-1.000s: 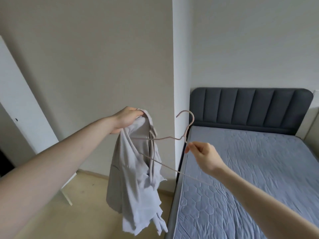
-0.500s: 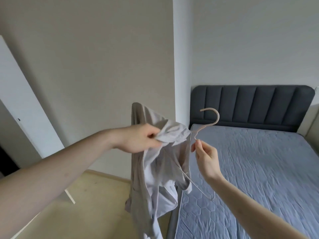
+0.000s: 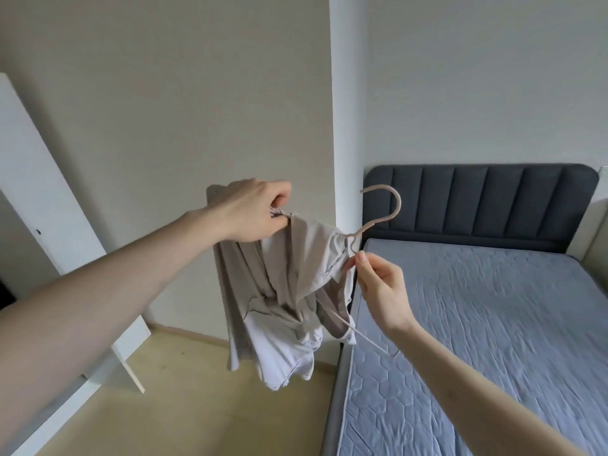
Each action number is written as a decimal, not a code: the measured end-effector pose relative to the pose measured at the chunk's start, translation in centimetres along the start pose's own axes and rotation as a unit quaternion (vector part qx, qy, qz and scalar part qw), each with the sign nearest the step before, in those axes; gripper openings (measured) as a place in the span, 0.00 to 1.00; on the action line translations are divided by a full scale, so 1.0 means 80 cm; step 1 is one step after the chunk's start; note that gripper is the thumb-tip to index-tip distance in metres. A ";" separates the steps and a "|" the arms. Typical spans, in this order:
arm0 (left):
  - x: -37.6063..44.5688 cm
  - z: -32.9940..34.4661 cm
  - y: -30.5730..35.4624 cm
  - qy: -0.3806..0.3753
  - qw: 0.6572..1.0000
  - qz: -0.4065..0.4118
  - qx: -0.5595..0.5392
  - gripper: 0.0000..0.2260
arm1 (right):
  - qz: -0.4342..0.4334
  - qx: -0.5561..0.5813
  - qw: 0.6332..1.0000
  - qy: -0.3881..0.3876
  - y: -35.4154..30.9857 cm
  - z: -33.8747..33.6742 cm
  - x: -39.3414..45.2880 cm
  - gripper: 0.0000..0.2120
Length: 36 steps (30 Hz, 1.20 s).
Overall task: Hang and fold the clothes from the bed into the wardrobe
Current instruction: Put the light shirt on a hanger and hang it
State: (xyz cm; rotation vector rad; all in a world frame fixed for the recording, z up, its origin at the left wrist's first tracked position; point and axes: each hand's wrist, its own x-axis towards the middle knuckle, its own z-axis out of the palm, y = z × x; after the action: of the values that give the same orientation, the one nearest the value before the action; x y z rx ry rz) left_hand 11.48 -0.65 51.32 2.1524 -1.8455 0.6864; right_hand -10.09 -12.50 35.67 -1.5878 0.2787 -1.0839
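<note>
A pale beige garment (image 3: 283, 301) hangs in the air in front of me, bunched and partly draped over a thin beige hanger (image 3: 385, 215). My left hand (image 3: 253, 215) grips a gathered edge of the garment at its upper left. My right hand (image 3: 378, 284) pinches the hanger's neck, together with the fabric there, just below the hook. The hook points up and left. One lower arm of the hanger sticks out below the cloth; the rest is hidden inside the garment.
A bed (image 3: 487, 324) with a blue-grey quilted mattress and dark grey headboard (image 3: 477, 199) fills the right side. A white wardrobe door (image 3: 49, 199) stands open at the left. Beige floor (image 3: 204, 409) lies below, and a wall corner (image 3: 332, 126) is straight ahead.
My left hand has pulled the garment's edge up and left, spreading it across the hanger. The right hand with the hanger has stayed near the bed's edge, and the hook now stands higher.
</note>
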 end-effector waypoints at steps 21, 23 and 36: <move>-0.130 -0.063 -0.211 0.062 0.972 -0.167 -0.153 0.10 | 0.275 0.012 0.944 -0.179 0.148 0.270 -0.042 0.12; -0.157 -0.071 -0.244 0.057 0.969 -0.184 -0.153 0.11 | 0.281 0.020 0.950 -0.132 0.151 0.289 -0.030 0.09; -0.372 -0.081 -0.472 -0.073 0.969 -0.234 -0.021 0.30 | 0.270 0.114 0.956 0.009 0.069 0.387 0.210 0.16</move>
State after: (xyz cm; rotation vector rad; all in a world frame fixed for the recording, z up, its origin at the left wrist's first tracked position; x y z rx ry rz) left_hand 44.00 35.20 47.42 2.5308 -1.3085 0.3891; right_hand 24.50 -5.57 40.95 -1.1953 0.5438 -0.6755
